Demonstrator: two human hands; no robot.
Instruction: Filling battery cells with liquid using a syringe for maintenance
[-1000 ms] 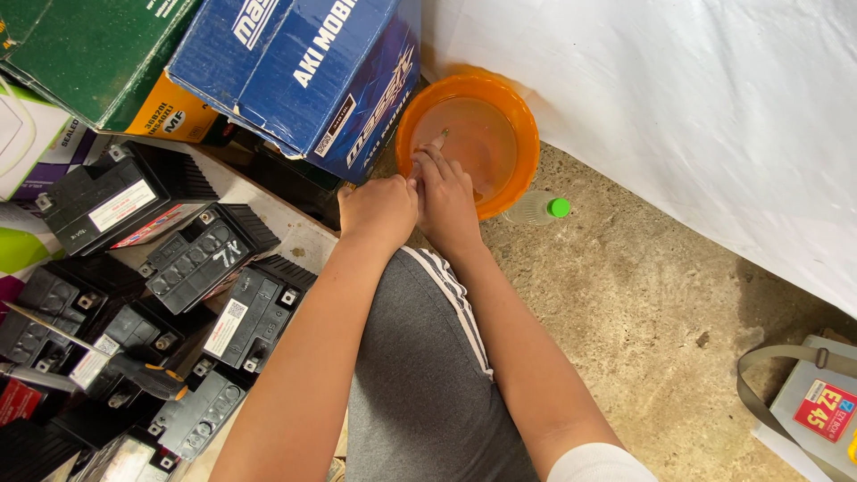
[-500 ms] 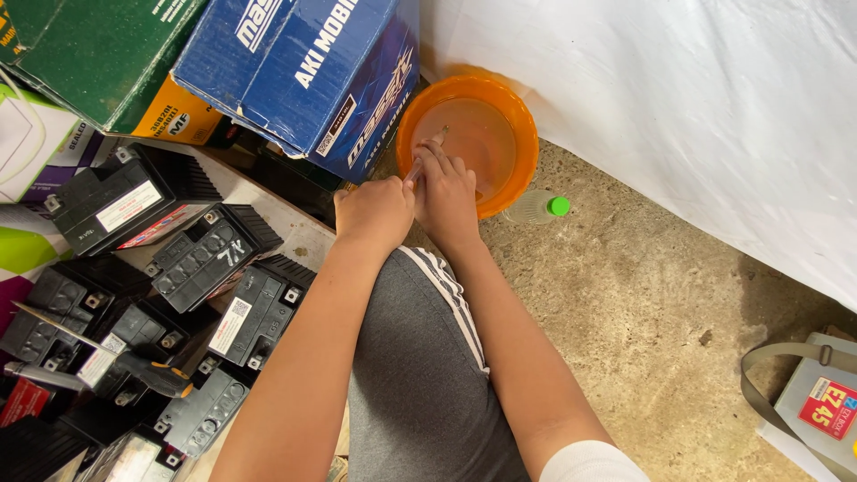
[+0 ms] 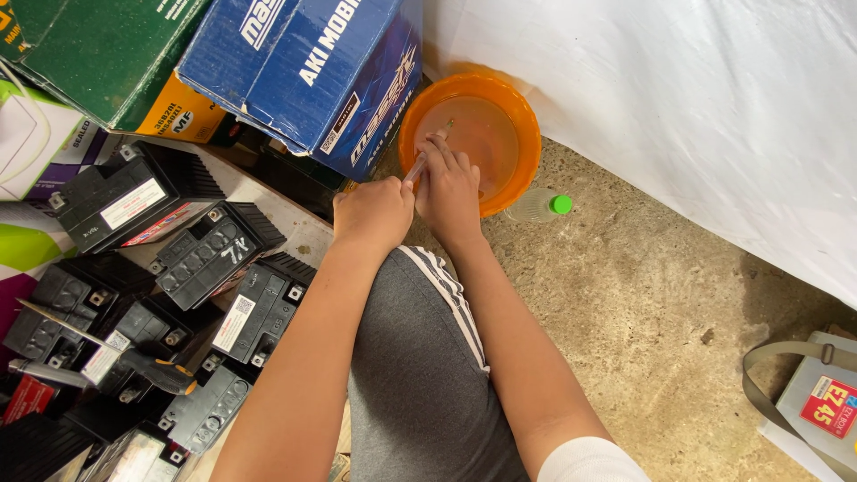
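Thin tube (image 3: pixel 427 153) slants over orange basin (image 3: pixel 518 112) on floor, tip above liquid. Right hand (image 3: pixel 449 192) pinches tube to aim; left hand (image 3: pixel 375 214) fisted around lower end, steadying. Green-capped bottle (image 3: pixel 538 206) beside basin.

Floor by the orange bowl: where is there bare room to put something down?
Bare concrete floor lies between the white sheet, the small bottle and the grey box. Left of the knee, black batteries and cartons crowd everything.
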